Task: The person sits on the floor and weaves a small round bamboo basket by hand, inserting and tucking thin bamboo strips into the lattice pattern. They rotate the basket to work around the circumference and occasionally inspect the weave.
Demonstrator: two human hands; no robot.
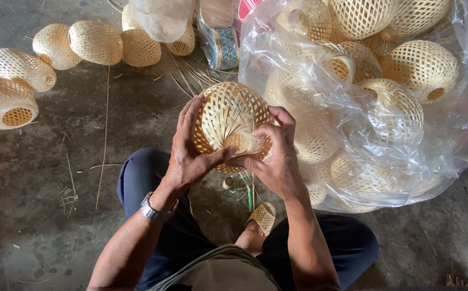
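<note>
A round woven bamboo ball (228,110) with an open lattice is held above my knees, its opening turned toward me. My left hand (191,153) cups its left side, thumb pressed at the rim of the opening. My right hand (274,156) grips the right side, fingers curled over the rim where loose strip ends stick out. A metal watch (153,211) sits on my left wrist. I sit with dark trousers, knees apart.
A large clear plastic bag (449,134) at the right holds several finished woven balls. More balls (94,42) line the concrete floor (83,215) in an arc at the upper left. Loose bamboo strips (105,129) lie scattered. A sandal (262,216) and green cord (247,188) are below.
</note>
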